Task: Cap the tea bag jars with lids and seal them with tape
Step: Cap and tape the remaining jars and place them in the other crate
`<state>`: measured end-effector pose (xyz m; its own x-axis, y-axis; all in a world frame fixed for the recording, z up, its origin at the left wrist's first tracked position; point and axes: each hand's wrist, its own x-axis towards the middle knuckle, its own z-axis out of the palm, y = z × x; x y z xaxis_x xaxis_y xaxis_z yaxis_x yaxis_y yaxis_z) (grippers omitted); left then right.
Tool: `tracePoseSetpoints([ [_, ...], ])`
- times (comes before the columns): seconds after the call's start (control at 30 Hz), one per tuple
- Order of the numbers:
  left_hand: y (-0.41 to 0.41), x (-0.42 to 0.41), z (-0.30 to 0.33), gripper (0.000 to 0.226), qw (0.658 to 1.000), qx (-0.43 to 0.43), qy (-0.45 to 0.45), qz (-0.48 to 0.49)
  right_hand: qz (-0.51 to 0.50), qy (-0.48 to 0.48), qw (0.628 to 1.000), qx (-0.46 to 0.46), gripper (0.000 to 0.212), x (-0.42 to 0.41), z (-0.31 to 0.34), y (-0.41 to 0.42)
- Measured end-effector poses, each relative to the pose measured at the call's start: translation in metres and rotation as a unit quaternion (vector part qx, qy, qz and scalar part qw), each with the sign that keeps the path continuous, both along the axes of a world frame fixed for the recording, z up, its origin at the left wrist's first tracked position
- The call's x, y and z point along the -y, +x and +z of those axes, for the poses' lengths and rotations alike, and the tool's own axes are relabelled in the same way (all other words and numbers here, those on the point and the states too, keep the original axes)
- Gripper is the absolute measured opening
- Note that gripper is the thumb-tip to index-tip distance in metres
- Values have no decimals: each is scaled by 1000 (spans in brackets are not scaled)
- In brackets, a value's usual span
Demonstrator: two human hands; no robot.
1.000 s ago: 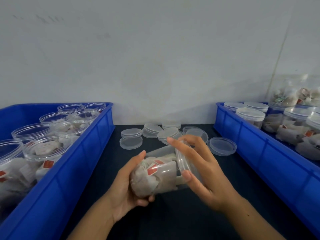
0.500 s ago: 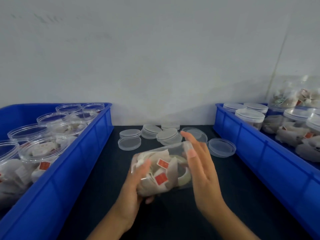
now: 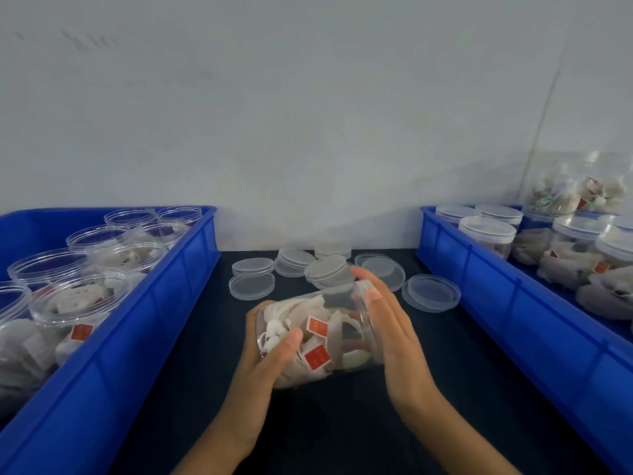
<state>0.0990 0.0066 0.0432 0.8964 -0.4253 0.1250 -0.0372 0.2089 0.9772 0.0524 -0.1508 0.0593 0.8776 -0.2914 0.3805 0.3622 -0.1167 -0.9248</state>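
A clear jar of tea bags (image 3: 320,337) with red tags lies on its side above the dark table, held between both hands. My left hand (image 3: 263,368) grips its base end, thumb across the wall. My right hand (image 3: 394,334) lies against the lidded mouth end with its fingers fairly straight over the clear lid (image 3: 368,303). Several loose clear lids (image 3: 253,279) lie on the table behind the jar. I see no tape.
A blue bin (image 3: 164,303) on the left holds several uncapped jars of tea bags. A blue bin (image 3: 486,279) on the right holds several capped jars. A white wall closes the back. The dark table (image 3: 342,423) runs between the bins.
The jar has risen a little and turned in my hands. My right hand went from curling round the lid to lying flat against the lid end.
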Motion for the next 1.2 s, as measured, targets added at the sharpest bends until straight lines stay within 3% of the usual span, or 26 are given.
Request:
tracePoseSetpoints([
  [0.1,0,-1,3,42,998,-41,-24,-31,24,-113,993,35,54,2,-4,-2],
  [0.17,2,-1,2,45,997,-66,-21,-39,12,-153,987,39,52,1,-8,0],
  [0.43,5,-1,-3,66,998,-55,26,14,-12,-132,991,-6,32,1,-11,6],
  [0.57,5,-1,-7,65,999,-30,36,28,-21,-123,992,-8,43,1,-11,7],
  [0.7,6,-1,-7,69,999,-20,21,17,-26,-147,989,20,29,1,-7,5],
  [0.9,5,2,-6,57,999,-37,0,-30,31,-66,997,11,63,10,-6,2],
  [1.07,5,2,-8,61,999,-36,12,-25,-4,-72,997,1,40,7,-10,5],
  [1.2,6,0,-7,66,1000,-23,7,-4,0,-87,996,21,35,4,-2,7],
])
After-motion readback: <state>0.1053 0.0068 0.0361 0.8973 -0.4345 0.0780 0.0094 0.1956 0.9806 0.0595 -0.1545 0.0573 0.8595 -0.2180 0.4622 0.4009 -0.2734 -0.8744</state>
